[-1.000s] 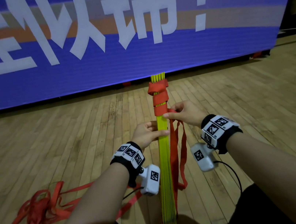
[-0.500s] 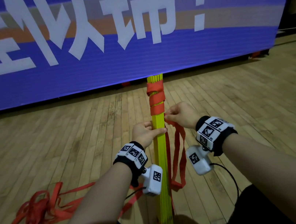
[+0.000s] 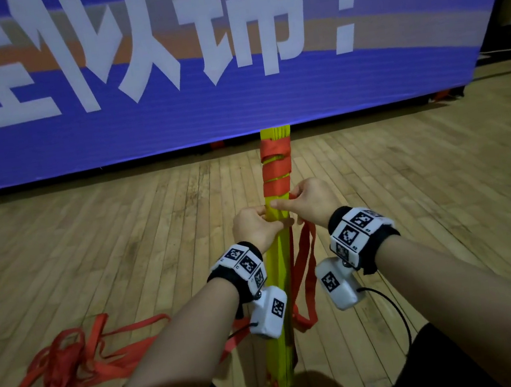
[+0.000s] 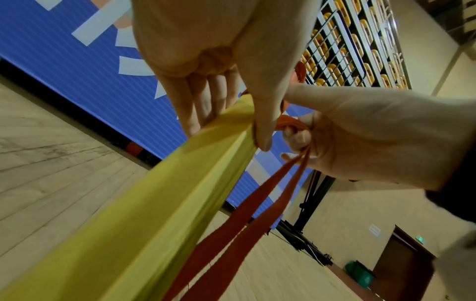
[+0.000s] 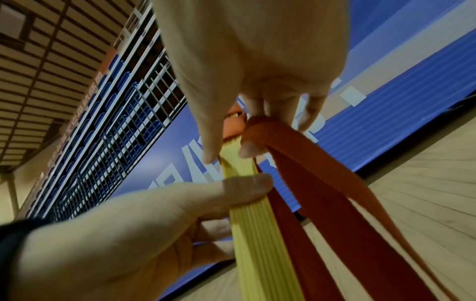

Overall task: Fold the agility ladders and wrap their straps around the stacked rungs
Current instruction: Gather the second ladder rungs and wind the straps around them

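A stack of yellow rungs (image 3: 280, 275) points away from me over the wooden floor. Red strap (image 3: 275, 170) is wound in a few turns round its far end. My left hand (image 3: 257, 227) grips the stack just below the wound part, thumb across the top (image 4: 262, 122) and fingers underneath. My right hand (image 3: 310, 201) holds the red strap (image 5: 278, 130) against the right side of the stack, with its thumb lying on the rungs. Loose strap loops (image 3: 305, 272) hang down below the right hand.
A tangle of red strap (image 3: 64, 367) lies on the wooden floor (image 3: 122, 246) at the lower left. A big blue banner (image 3: 163, 74) with white characters stands across the back. Racks of seating (image 4: 355, 40) show in the wrist views.
The right hand has come in against the stack and its thumb now lies across the rungs beside the left thumb. The stack has shifted slightly left and nearer.
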Motion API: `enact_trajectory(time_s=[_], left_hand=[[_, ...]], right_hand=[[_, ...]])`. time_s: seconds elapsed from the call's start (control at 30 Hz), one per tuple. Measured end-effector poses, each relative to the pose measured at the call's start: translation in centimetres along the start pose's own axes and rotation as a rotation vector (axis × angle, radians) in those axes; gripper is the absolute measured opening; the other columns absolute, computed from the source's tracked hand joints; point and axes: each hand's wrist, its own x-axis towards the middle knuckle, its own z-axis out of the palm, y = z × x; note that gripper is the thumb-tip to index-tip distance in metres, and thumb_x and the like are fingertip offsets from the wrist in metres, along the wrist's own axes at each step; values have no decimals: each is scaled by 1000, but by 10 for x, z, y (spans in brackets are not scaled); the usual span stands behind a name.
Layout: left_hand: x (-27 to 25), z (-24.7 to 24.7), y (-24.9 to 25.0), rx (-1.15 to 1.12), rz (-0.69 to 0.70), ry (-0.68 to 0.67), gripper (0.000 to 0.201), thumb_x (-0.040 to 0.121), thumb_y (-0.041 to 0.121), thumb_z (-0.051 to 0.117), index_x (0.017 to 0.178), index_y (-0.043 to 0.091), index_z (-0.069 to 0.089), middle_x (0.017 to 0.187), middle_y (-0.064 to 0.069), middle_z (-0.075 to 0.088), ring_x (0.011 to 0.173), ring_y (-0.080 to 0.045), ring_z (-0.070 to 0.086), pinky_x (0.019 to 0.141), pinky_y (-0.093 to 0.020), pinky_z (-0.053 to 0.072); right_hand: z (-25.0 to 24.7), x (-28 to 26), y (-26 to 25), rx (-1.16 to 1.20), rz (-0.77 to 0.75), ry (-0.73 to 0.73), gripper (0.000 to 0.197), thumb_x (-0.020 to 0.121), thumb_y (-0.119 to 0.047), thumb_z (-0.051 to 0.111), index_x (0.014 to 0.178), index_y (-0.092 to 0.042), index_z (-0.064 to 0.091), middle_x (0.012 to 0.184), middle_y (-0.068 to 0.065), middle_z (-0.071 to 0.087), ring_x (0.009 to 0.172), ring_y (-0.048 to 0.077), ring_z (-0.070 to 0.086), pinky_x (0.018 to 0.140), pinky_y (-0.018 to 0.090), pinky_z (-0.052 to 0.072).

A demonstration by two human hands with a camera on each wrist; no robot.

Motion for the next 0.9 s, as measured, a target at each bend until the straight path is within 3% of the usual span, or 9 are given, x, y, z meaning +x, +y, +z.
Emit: enact_trajectory(time_s=[0.13, 0.2, 0.27, 0.43, 0.53, 0.6, 0.73, 0.83, 0.9], left_hand=[[2, 1, -2, 1, 14, -3, 27, 65, 33, 86, 81, 14, 74, 79, -7, 72, 75, -21, 68, 65, -33, 57], [2, -1, -3, -55, 28, -50, 21, 68, 24, 85, 81, 17, 70, 79, 2, 69, 73, -8, 63, 60, -16, 52], [2, -3, -3, -146, 45, -138, 22, 71, 17, 83, 88, 16, 69, 81, 7, 67, 77, -4, 61, 58, -6, 45], [2, -15, -3, -399, -48, -388, 31, 85, 9, 68, 116, 11, 64, 108, -5, 69, 99, -15, 65, 83, -24, 50], [4, -19, -4, -470, -69, -411, 34, 89, 5, 62, 123, 4, 60, 115, -12, 67, 103, -21, 64, 94, -34, 50], [3, -18, -4, -476, -73, -392, 32, 89, 3, 61, 120, 0, 59, 106, -9, 69, 96, -19, 66, 87, -29, 54], [1, -16, -2, -442, -71, -380, 27, 88, 7, 64, 115, 4, 61, 98, -4, 70, 87, -13, 68, 74, -23, 55], [-1, -13, -2, -447, -86, -334, 16, 86, 6, 67, 101, 11, 64, 90, -1, 70, 74, -6, 69, 63, -18, 54], [-1, -12, -2, -439, -95, -292, 19, 84, 6, 69, 102, 9, 64, 91, -4, 70, 74, -8, 69, 61, -17, 54]], right_hand=[[2, 2, 0, -17, -8, 36, 44, 80, -41, 72, 52, -15, 51, 38, -4, 54, 35, 4, 52, 48, 25, 45], [2, 5, 1, 16, -5, 8, 44, 79, -40, 73, 52, -15, 50, 35, -5, 52, 34, 5, 53, 47, 25, 45], [1, 5, 3, 23, -2, 9, 43, 79, -39, 73, 53, -15, 49, 33, -6, 50, 34, 5, 53, 47, 25, 44], [-13, 6, 7, 157, 28, -40, 38, 79, -33, 74, 54, -15, 53, 42, -3, 56, 39, 10, 55, 54, 30, 48], [-19, 3, 5, 252, 25, -70, 38, 81, -26, 74, 52, -15, 52, 45, 0, 55, 38, 9, 53, 50, 24, 46], [-22, 2, 5, 283, 25, -91, 36, 82, -24, 73, 56, -11, 53, 45, 0, 53, 37, 7, 53, 48, 20, 44], [-26, 1, 9, 318, 7, -136, 23, 85, -22, 70, 80, -1, 62, 53, 3, 51, 37, 5, 53, 45, 17, 43], [-26, 2, 13, 263, 2, -127, 27, 86, -23, 69, 83, 4, 65, 56, 6, 55, 38, 4, 52, 46, 15, 42], [-27, 3, 16, 215, 16, -132, 30, 87, -23, 67, 85, 7, 67, 56, 5, 60, 41, 4, 53, 49, 15, 43]])
